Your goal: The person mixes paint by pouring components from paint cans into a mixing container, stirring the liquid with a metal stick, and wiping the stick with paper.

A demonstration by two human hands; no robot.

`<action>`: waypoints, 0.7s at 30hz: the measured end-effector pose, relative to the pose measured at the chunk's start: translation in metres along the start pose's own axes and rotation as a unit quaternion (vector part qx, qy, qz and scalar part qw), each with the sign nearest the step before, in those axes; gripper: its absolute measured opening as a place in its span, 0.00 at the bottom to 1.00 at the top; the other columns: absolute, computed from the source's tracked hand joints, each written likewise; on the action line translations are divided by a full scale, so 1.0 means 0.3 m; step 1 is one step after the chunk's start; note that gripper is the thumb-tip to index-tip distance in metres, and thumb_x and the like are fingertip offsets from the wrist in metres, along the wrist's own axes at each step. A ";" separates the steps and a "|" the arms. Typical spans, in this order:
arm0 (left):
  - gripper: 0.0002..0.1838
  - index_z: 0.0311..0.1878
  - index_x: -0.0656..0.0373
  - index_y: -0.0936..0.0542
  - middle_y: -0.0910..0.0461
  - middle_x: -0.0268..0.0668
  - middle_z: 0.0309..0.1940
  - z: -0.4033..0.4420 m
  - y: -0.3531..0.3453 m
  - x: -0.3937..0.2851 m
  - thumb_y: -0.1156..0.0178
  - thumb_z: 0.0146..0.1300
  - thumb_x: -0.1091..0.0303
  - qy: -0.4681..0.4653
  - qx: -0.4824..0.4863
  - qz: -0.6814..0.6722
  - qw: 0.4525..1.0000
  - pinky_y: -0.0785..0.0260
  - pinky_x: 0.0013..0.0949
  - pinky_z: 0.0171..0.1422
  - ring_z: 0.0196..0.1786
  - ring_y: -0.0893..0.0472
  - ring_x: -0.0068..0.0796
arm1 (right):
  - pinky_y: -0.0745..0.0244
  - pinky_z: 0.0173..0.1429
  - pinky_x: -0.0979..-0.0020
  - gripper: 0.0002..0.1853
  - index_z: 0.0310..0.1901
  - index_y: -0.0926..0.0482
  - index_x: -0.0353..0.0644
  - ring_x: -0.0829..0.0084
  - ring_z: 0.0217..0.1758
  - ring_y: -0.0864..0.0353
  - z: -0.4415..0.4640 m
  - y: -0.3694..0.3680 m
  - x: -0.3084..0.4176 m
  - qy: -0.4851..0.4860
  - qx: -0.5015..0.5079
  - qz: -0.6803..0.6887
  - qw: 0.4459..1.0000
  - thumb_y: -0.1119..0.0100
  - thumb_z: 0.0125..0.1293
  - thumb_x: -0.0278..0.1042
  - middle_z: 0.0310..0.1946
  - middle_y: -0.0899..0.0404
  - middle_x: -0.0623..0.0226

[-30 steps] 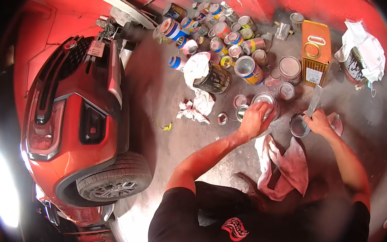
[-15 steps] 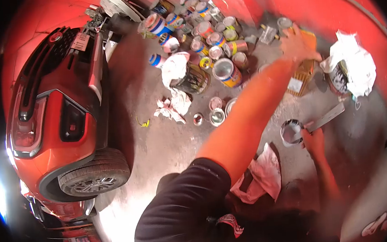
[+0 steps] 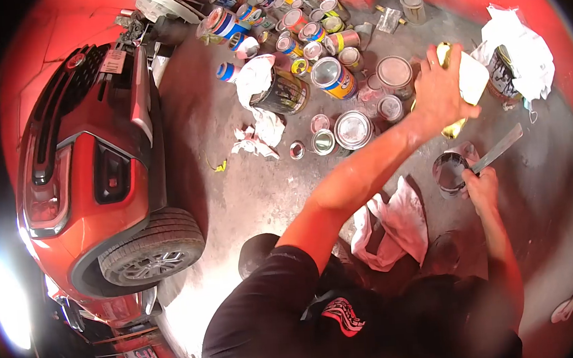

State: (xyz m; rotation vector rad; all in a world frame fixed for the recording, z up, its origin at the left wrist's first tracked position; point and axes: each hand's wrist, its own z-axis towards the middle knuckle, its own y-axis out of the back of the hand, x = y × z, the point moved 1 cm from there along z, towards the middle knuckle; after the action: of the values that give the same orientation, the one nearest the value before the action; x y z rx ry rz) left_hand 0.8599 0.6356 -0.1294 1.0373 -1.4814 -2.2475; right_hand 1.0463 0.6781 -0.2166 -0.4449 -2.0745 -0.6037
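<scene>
My left hand (image 3: 440, 93) reaches across and is closed on a gold rectangular tin (image 3: 454, 127). The tin is tipped, with a pale flat face (image 3: 472, 80) turned up; part of it hides behind my fingers. My right hand (image 3: 482, 189) is closed around a flat metal mixing stick (image 3: 499, 150), which slants up and to the right. Beside that hand, its fingers at the rim, is a dark-rimmed cup (image 3: 449, 173) with greyish contents. Whether those fingers also grip the cup, I cannot tell.
Several paint cans (image 3: 332, 78) crowd the floor at the back. A can draped in white plastic (image 3: 519, 60) stands right. A crumpled pinkish cloth (image 3: 395, 228) lies near my body. The orange car (image 3: 94, 214) fills the left side, its wheel (image 3: 151, 250) on the floor.
The gold tin has gone from standing upright under my left hand to tipped in its grip, pale face showing. My right hand stays at the cup with the stick. The view has shifted slightly.
</scene>
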 end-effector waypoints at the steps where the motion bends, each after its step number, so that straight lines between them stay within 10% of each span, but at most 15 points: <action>1: 0.61 0.68 0.48 0.44 0.43 0.63 0.61 -0.049 0.014 -0.029 0.20 0.26 0.54 0.015 0.008 -0.008 1.000 0.26 0.56 0.55 0.59 0.31 0.66 | 0.24 0.22 0.72 0.21 0.53 0.19 0.34 0.75 0.16 0.22 -0.022 -0.006 -0.012 -0.006 -0.001 0.008 1.000 0.44 0.57 0.29 0.22 0.21 0.64; 21: 0.55 0.68 0.50 0.41 0.49 0.62 0.67 -0.516 -0.195 0.011 0.19 0.34 0.56 -0.049 -0.160 -0.058 0.984 0.31 0.54 0.59 0.62 0.34 0.67 | 0.23 0.21 0.68 0.21 0.52 0.23 0.25 0.69 0.17 0.18 -0.108 -0.094 -0.222 -0.085 -0.027 0.032 0.996 0.40 0.60 0.31 0.22 0.18 0.55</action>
State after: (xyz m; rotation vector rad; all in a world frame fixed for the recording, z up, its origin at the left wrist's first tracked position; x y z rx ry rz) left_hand 0.9728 0.5522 -0.2172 0.9465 -1.0636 -2.5430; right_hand 1.0885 0.6312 -0.2646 -0.6097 -2.2000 -0.6020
